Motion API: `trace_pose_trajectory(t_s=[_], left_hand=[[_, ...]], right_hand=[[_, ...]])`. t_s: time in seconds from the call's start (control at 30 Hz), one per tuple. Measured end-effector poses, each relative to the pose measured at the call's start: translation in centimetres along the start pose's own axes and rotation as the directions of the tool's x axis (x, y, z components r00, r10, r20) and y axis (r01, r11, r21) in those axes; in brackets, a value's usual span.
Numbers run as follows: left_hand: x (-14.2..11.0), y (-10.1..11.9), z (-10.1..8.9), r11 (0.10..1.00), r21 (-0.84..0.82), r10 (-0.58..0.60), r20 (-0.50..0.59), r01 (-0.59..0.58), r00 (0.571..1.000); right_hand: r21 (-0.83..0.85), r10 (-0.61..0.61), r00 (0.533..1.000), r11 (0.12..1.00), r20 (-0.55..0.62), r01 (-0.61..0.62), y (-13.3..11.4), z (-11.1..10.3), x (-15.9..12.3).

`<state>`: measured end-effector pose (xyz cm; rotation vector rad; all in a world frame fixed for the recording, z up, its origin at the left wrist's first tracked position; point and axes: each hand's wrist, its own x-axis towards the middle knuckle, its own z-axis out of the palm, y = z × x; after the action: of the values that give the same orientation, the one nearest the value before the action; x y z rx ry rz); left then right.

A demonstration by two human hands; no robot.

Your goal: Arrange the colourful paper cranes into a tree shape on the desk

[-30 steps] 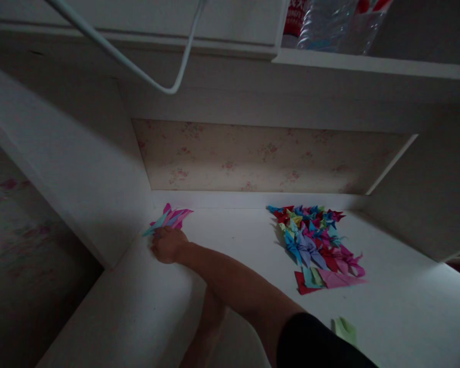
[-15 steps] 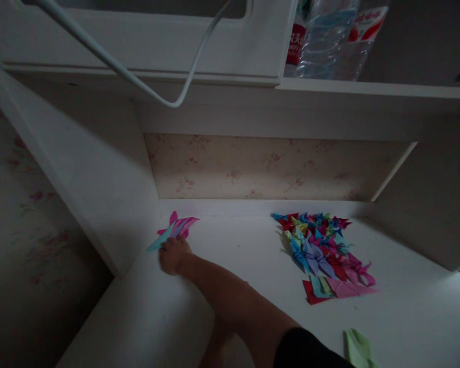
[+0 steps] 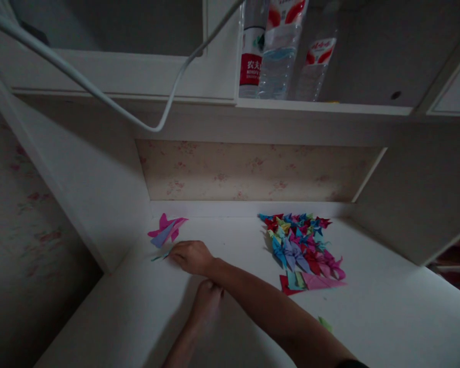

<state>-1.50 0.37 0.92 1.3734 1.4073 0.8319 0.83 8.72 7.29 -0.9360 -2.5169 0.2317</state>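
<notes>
My right hand [image 3: 191, 255] reaches across to the left side of the white desktop. Its fingers are pinched on a light blue-green folded paper piece [image 3: 160, 257], seen nearly edge-on. Just beyond it lie a pink and a purple folded paper [image 3: 163, 236], one overlapping the other. Below my right wrist is my left hand [image 3: 209, 299], its fingers curled closed; what they hold, if anything, is hidden. Over to the right sits a dense group of colourful origami cranes [image 3: 302, 240], with flat folded papers [image 3: 322, 281] in red, teal, green and pink along its near side.
A light green paper [image 3: 325, 323] lies near my right forearm, partly hidden by it. Overhead, a white cable [image 3: 111, 105] hangs in front of the cabinet. Plastic bottles [image 3: 278, 66] stand on the upper shelf [image 3: 329, 108]. Side panels [image 3: 414, 204] bound the desktop [image 3: 387, 306].
My right hand has drawn the light blue-green paper towards me, off the pink and purple ones. My left hand has come into view under the right wrist. The view has shifted to the right.
</notes>
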Motion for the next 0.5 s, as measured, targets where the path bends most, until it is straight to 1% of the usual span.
trace_pose_trajectory(t_s=[0.1,0.17,0.27,0.37,0.5], left_hand=[[-0.2,-0.2,0.3,0.997,0.046,0.063,-0.035,-0.062,0.997],[-0.3,0.0,0.4,0.993,0.060,0.101,-0.056,-0.097,0.993],[-0.5,0.2,0.6,0.990,0.074,0.125,-0.083,-0.119,0.989],[-0.7,0.1,0.9,0.989,0.087,0.131,-0.101,-0.122,0.986],[-0.8,-0.2,1.2,0.986,0.096,0.144,-0.121,-0.133,0.982]], right_hand=[[-0.016,0.120,0.992,0.993,-0.034,-0.120,1.7,-1.2,-2.5],[-0.020,0.156,0.988,0.988,-0.023,-0.156,2.7,-1.6,-3.9],[-0.008,0.135,0.989,0.991,0.058,-0.135,3.8,-1.6,-5.2],[0.022,0.122,0.982,0.992,0.145,-0.127,4.5,-1.1,-5.8],[0.088,0.120,0.975,0.987,0.187,-0.138,5.2,-0.1,-5.6]])
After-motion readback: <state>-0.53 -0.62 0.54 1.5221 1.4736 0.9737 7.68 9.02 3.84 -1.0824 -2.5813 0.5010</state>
